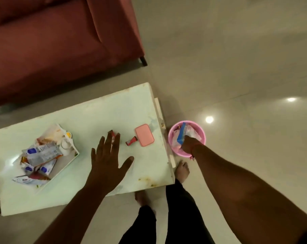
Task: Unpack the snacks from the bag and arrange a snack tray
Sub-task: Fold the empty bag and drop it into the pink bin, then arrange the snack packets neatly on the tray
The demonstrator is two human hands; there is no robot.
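A white tray (70, 160) on the left of the pale table (89, 120) holds a heap of snack packets (41, 154) and small white cups. My left hand (107, 160) hovers open over the table's middle, its fingertips over a small red packet (114, 133). My right hand (188, 144) reaches down into a pink bucket (201, 133) on the floor beside the table's right end and grips a blue and white wrapper (182, 136) there. Other pale wrappers fill the bucket.
A pink rectangular hand mirror (144, 137) with a red handle lies near the table's right edge. A dark red sofa (52, 41) stands behind the table. My bare feet and dark trousers are at the table's near right corner. Glossy tiled floor spreads to the right.
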